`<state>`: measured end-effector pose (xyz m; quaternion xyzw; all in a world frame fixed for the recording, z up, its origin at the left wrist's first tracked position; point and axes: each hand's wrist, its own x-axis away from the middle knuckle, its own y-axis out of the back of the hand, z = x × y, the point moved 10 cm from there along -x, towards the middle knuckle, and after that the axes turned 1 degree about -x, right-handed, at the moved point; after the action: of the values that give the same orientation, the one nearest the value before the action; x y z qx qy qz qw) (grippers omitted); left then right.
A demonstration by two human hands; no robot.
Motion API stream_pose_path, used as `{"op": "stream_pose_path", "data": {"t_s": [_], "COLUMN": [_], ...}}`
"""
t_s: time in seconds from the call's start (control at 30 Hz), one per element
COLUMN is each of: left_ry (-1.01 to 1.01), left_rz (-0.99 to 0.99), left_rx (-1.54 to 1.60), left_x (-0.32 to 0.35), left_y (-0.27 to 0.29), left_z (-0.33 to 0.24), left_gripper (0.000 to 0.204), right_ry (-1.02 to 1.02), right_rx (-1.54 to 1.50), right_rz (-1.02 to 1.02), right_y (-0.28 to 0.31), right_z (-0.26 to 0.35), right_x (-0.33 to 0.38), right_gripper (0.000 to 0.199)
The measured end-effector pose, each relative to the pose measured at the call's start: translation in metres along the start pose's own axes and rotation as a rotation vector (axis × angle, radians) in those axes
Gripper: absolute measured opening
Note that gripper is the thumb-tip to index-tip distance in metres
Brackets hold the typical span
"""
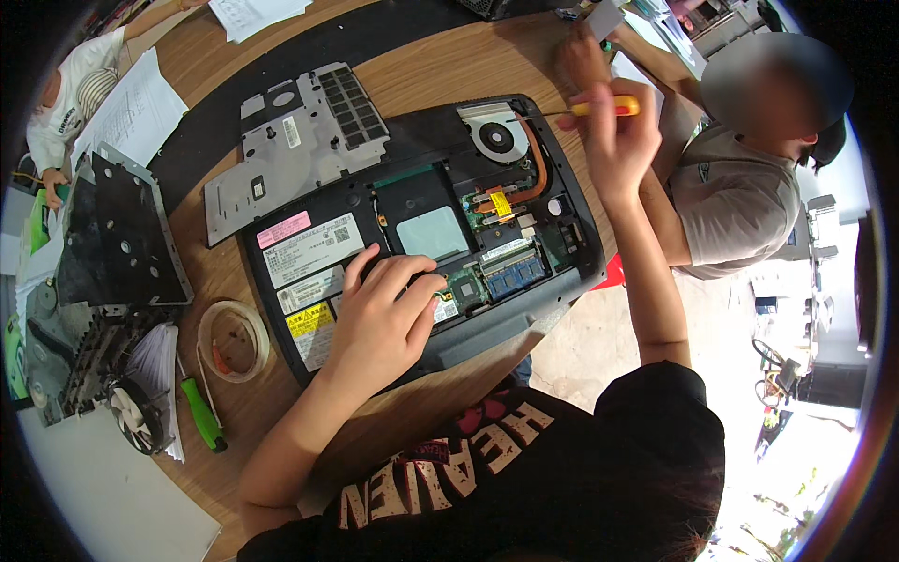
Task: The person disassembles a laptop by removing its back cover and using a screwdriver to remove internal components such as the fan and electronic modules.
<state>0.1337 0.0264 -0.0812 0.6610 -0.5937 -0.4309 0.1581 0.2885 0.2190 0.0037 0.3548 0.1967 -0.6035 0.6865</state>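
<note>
Right hand: fingers closed around a yellow-and-red screwdriver (pixel 613 106), hand (pixel 623 145) raised, shaft pointing at the fan (pixel 498 139); I can't tell if it touches.
Left hand (pixel 379 304): grasping nothing, fingers spread on the laptop.
Laptop (pixel 431 232): bottom up, innards exposed, on the wooden table (pixel 421 61).
Far side: grey cover panel (pixel 281 159).
Near left: tape roll (pixel 207 342), green screwdriver (pixel 201 414).

That laptop (pixel 459 347) there carries a pink label (pixel 284 227), white label (pixel 318 253) and yellow label (pixel 309 319); pale capitals (pixel 463 465) cross the black shirt (pixel 599 459).
</note>
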Motion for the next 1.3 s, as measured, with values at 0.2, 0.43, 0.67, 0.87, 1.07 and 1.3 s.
{"op": "stream_pose_path", "data": {"t_s": [0.2, 0.43, 0.67, 0.87, 1.07, 1.3], "left_ry": [0.013, 0.007, 0.007, 0.011, 0.004, 0.005], "left_rz": [0.002, -0.007, 0.002, -0.004, -0.009, -0.001], "left_rx": [0.015, 0.0, -0.004, -0.003, -0.003, -0.003], "left_x": [-0.001, 0.0, 0.0, -0.001, -0.001, 0.0], "left_y": [0.0, 0.0, 0.0, 0.0, 0.0, -0.002], "left_z": [0.002, 0.0, 0.001, 0.0, 0.0, 0.0], "left_gripper": [0.013, 0.013, 0.013, 0.012, 0.012, 0.011], "right_ry": [-0.075, -0.232, -0.331, -0.125, -0.188, -0.369], "right_rx": [-0.218, -0.226, -0.386, 0.031, -0.168, -0.344], "right_rz": [-0.017, 0.008, 0.009, 0.063, -0.063, -0.088], "right_y": [0.008, 0.007, 0.003, 0.002, 0.011, 0.019], "right_z": [-0.004, -0.028, -0.037, -0.025, -0.037, -0.06], "right_x": [0.001, 0.002, 0.006, 0.003, 0.0, 0.005], "right_gripper": [0.012, 0.018, 0.021, 0.023, 0.022, 0.021]}}
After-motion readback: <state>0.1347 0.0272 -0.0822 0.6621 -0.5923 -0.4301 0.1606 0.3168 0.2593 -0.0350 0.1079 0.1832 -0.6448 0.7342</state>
